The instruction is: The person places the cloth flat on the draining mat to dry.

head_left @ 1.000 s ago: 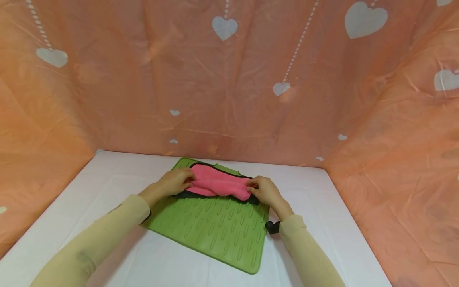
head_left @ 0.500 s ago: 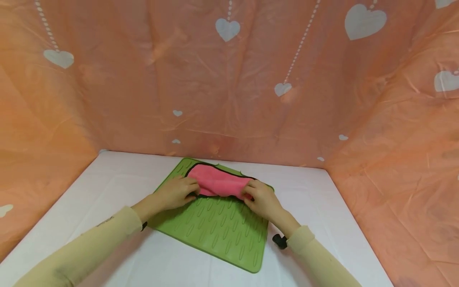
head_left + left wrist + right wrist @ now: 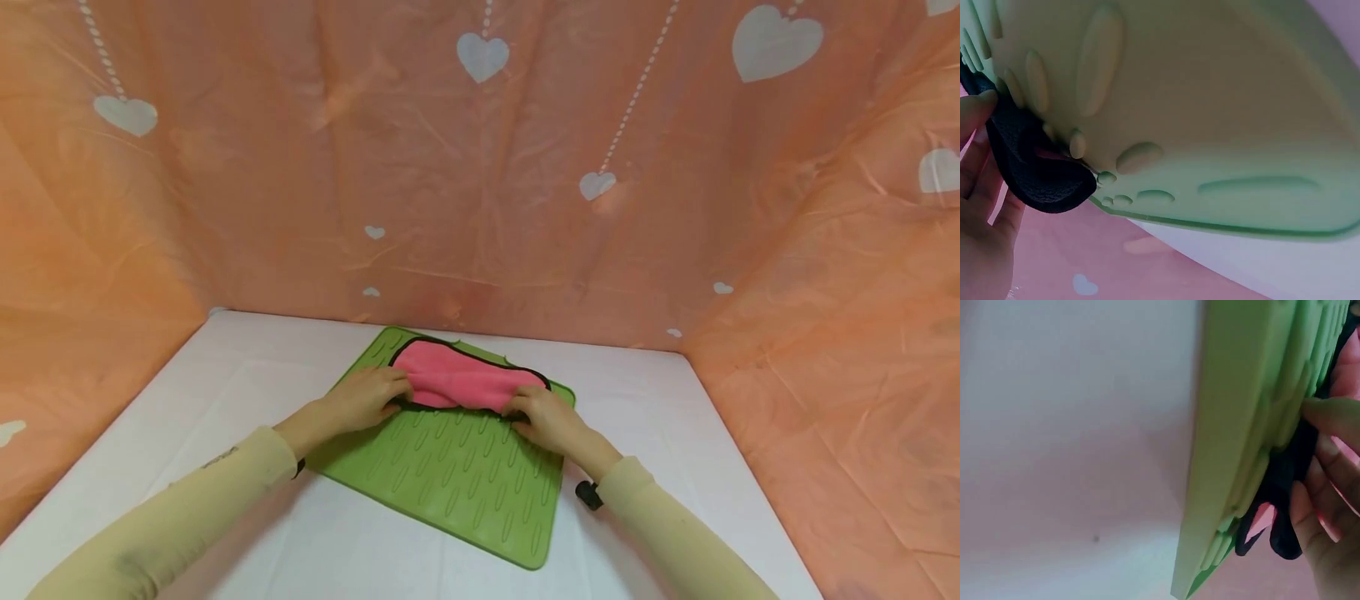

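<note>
A pink cloth [image 3: 465,375] with black edging lies folded across the far part of a green ridged mat [image 3: 450,479]. My left hand [image 3: 366,400] pinches its near left corner. At the near right corner, my right hand [image 3: 551,418] grips the cloth between thumb and fingers. The left wrist view shows the dark underside of the cloth [image 3: 1041,165] folded over at its end, with the thumb pressed on its edge. In the right wrist view, black edges of the cloth [image 3: 1288,481] curve apart at the end, with pink between them.
The mat lies at an angle on a white-covered table [image 3: 360,558]. Orange curtains [image 3: 420,167] with white hearts hang behind and on both sides. A small black object [image 3: 588,495] is by the right cuff, probably part of the wrist strap.
Both hands have come slightly nearer, drawing the cloth's near edge towards me. The bunched pink roll has flattened into a smoother fold, and the right end now shows its black border.
</note>
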The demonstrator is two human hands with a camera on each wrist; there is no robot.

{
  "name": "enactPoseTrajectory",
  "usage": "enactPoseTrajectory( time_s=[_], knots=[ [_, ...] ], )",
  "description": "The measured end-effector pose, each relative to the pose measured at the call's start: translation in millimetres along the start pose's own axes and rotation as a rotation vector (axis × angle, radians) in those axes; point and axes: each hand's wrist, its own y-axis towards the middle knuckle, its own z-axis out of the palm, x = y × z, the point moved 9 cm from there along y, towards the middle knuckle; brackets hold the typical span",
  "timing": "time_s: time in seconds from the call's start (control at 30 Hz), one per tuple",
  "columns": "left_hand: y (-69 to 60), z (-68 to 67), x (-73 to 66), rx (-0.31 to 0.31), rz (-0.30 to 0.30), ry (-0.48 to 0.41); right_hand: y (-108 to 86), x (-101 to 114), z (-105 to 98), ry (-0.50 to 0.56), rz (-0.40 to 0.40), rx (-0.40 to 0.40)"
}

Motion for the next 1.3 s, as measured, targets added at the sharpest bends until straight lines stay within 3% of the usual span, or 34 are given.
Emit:
enactPoseTrajectory(
  time_s=[0.2,0.43,0.53,0.73,0.97,1.13,1.3],
  knots=[
    [3.3,1.0,0.0,0.02,-0.025,-0.024,4.9,-9,2,0.067,0.016,0.028],
    [2.2,-0.8,-1.7,0.011,-0.035,-0.037,2.8,-7,0,0.069,-0.014,-0.006],
    [1.2,-7.2,-1.7,-0.018,-0.031,-0.056,0.3,-8,-5,0.066,-0.002,-0.032],
    [-4.6,-24.0,6.6,-0.065,-0.088,-0.124,-9.5,-8,-21,0.053,0.008,-0.124],
    [-14.5,-35.8,10.1,-0.064,-0.141,-0.204,-20.4,0,-32,0.131,-0.043,-0.179],
    [-24.2,-36.1,-2.1,-0.042,-0.1,-0.215,-32.2,9,-35,0.176,-0.069,-0.169],
    [-32.4,-31.8,-19.5,-0.001,-0.028,-0.224,-45.7,20,-28,0.196,-0.095,-0.096]
  ],
)
